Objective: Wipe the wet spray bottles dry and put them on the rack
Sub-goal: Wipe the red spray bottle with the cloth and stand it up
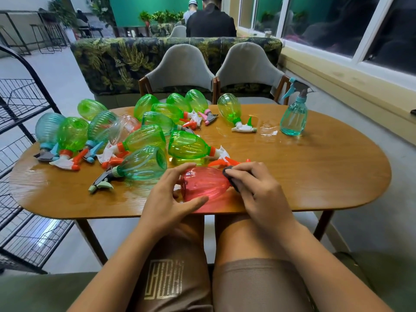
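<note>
Red bottle point(206, 185) in left hand point(167, 202); right hand point(261, 190) pinches cloth point(227, 171).

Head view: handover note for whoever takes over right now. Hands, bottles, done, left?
Left hand grips the red spray bottle lying at the near edge of the table. Right hand pinches a dark cloth against it. Other spray bottles lie heaped on the wet table; a blue bottle stands far right. Wire rack, left: no bottles on shelves in view. Left: finish red, rack it, then the rest.
</note>
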